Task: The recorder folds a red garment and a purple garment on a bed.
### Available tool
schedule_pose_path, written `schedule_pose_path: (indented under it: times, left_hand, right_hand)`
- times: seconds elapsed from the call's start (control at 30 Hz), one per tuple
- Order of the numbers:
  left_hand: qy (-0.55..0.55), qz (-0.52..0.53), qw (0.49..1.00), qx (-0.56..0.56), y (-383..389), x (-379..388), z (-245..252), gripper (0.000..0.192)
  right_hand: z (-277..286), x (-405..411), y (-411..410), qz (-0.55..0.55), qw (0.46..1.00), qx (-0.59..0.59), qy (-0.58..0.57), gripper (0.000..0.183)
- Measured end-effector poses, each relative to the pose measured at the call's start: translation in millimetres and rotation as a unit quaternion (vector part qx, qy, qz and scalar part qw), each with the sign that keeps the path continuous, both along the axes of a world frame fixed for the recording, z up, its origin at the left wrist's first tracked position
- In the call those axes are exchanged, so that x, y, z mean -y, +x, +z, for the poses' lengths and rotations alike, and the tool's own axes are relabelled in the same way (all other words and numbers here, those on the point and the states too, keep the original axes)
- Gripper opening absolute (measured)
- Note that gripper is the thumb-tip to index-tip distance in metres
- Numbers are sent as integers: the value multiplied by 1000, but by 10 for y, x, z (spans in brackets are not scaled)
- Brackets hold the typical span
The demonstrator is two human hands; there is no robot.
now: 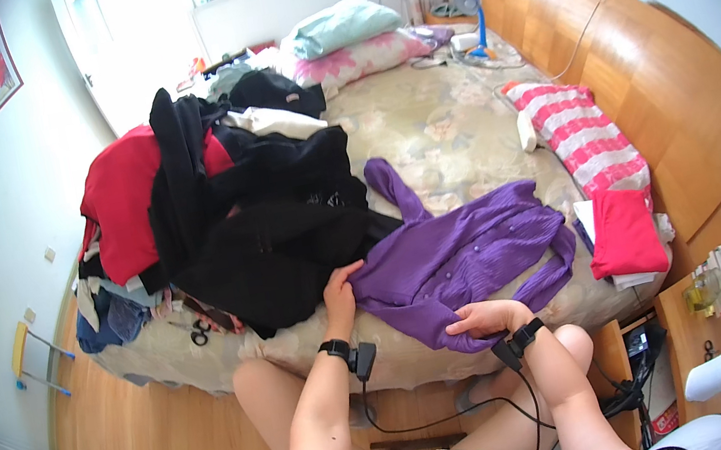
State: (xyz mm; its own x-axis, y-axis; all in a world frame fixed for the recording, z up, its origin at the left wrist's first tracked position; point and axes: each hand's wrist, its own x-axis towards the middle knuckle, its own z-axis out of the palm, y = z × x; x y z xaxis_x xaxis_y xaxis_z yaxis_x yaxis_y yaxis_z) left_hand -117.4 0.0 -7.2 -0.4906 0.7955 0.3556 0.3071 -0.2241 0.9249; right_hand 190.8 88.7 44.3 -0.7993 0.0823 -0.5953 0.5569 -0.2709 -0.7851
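A purple buttoned, long-sleeved garment [453,259] lies spread on the bed [452,129], its front with the buttons facing up. My left hand [342,295] grips its edge at the left, beside a black garment [266,263] on the clothes pile. My right hand [489,319] holds the edge nearest me, with the fabric between thumb and fingers. One sleeve stretches away towards the far side, and the other is bent at the right. Each wrist wears a black strap with a small device and a cable.
A heap of dark and red clothes [125,201] covers the bed's left side, with black scissors [199,333] near its edge. Folded red cloth [626,232] and a pink-and-white striped cloth [575,129] lie by the wooden headboard [641,96]. An open drawer [616,382] stands at the right.
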Motion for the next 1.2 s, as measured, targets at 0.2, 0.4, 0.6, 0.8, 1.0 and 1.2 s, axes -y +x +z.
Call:
schedule_pose_path:
  times: [0.2,0.4,0.6,0.8,1.0,1.2]
  left_hand:
    - [-120,-180,971,103,-239,-13,18,57]
    - [-42,-97,943,-316,-153,-308,1233,23]
    - [228,-10,917,-326,-189,-698,3104,28]
    - [161,-46,970,-176,49,-574,4527,19]
    - [111,-120,977,-134,-62,-217,4930,31]
    - [-68,-130,962,-228,-185,-30,4892,38]
  right_hand:
    - [751,-262,154,9,953,125,275,43]
    - [2086,-941,738,-318,841,-24,438,24]
    - [3753,-892,899,-396,681,-173,592,30]
    - [4567,-700,1208,-483,467,-171,721,20]
    - [4554,-665,1043,-449,585,-191,647,23]
    - [4412,-697,1051,-413,653,-191,605,22]
